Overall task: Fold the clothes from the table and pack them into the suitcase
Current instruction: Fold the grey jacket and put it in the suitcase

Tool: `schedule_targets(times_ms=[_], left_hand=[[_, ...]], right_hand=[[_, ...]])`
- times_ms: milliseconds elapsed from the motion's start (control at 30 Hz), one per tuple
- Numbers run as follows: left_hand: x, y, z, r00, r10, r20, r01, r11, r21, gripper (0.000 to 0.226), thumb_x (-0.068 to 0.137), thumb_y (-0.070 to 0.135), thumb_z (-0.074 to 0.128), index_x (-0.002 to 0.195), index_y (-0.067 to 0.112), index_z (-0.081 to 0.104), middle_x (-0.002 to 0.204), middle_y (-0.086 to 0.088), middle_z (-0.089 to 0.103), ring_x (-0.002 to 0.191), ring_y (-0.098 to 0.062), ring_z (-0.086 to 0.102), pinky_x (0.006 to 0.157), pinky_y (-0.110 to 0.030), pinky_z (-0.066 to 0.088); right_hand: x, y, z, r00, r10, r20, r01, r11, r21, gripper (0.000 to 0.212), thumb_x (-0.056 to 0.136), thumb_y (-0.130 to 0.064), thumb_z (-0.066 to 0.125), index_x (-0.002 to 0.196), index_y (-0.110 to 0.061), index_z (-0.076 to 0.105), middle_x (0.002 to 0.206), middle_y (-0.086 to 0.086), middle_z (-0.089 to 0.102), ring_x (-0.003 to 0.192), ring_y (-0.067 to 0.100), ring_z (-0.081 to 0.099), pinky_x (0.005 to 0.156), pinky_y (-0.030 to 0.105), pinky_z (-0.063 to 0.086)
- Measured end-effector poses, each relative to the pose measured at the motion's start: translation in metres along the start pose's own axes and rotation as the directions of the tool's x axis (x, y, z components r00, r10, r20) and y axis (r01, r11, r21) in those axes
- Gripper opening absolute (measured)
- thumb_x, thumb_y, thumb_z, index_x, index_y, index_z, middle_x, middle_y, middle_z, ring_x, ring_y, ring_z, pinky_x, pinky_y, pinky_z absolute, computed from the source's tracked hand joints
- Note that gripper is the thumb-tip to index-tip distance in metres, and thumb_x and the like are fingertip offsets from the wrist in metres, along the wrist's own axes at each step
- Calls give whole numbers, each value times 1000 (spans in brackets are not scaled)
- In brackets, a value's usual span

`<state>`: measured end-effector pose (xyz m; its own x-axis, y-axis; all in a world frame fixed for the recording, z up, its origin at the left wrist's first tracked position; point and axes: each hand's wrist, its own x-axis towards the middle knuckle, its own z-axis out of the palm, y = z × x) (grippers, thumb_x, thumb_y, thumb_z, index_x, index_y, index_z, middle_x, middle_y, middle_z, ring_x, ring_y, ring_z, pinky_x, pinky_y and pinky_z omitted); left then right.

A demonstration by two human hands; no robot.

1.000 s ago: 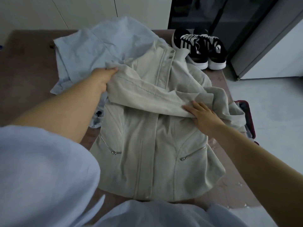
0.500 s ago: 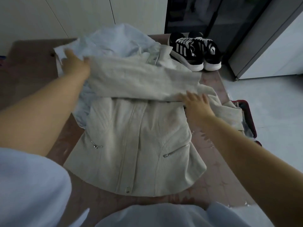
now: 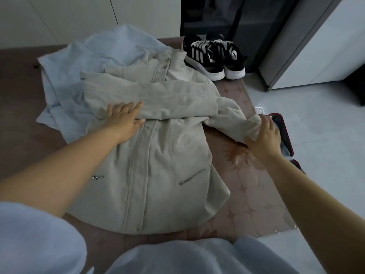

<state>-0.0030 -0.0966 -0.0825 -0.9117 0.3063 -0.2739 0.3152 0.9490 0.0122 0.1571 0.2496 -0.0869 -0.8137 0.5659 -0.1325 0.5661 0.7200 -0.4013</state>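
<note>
A beige jacket [image 3: 158,165] lies front-up on the brown table [image 3: 246,194], one sleeve folded flat across its chest. My left hand [image 3: 124,117] rests flat, fingers spread, on that folded sleeve near the jacket's left side. The other sleeve [image 3: 235,121] trails toward the table's right edge, and my right hand [image 3: 264,135] grips its end. Under the jacket's upper left lies a light blue garment [image 3: 79,76]. A red-rimmed suitcase [image 3: 284,133] shows on the floor just beyond the right edge, mostly hidden.
A pair of black and white sneakers [image 3: 215,58] stands at the table's far right corner. Behind them is a dark glass door, and a white cabinet [image 3: 316,46] stands to the right. Grey floor lies right of the table.
My left hand let go of the sleeve it had drawn leftward and now presses flat on it. My right hand moved from the jacket's shoulder out to the other sleeve's end.
</note>
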Motion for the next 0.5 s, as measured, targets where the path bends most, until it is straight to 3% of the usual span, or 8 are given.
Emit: schedule_targets(times_ms=[67,133,200,300,400,500], left_hand=[[-3,16,-7,999,44,-14,-44,999,-21,61,97,45,31,150,28,6,157,-3,15,144,-26,11,115,-49,0],[-6,34,-10,996,83,-21,-85,994,-62,61,97,43,33,150,27,6,156,-4,18,143,-24,13,115,-50,-1],[-7,58,-14,991,132,-31,-134,987,-88,62,97,41,35,150,26,5,155,-3,21,142,-23,17,115,-50,-1],[-11,98,-19,974,226,-15,-227,966,-122,63,98,41,35,150,27,1,154,-3,23,141,-22,18,115,-50,-3],[-18,133,-23,946,324,-7,-322,938,-133,64,98,40,35,149,28,-2,153,-2,23,142,-21,17,116,-49,-4],[-21,155,-26,920,391,13,-384,910,-158,65,98,39,35,149,30,-4,153,-1,23,142,-20,16,116,-47,-6]], right_hand=[[5,24,-4,989,119,89,-123,991,51,81,86,-22,60,149,-20,10,151,11,29,137,36,28,112,45,24],[9,40,-5,973,112,204,-135,985,106,75,88,-29,58,147,-29,13,144,11,40,126,39,42,99,46,41],[14,44,-6,973,129,190,-166,968,190,64,87,-40,54,143,-29,25,138,11,45,117,37,50,87,45,49],[22,45,-2,970,217,112,-239,938,252,65,88,-45,50,145,-28,23,140,15,42,119,35,48,89,43,47],[24,48,1,969,185,164,-204,973,109,66,91,-38,51,146,-40,14,143,15,35,122,39,44,90,44,45],[37,50,-9,963,128,236,-93,984,-153,43,93,-28,50,135,-32,42,134,18,44,119,40,45,94,46,44]])
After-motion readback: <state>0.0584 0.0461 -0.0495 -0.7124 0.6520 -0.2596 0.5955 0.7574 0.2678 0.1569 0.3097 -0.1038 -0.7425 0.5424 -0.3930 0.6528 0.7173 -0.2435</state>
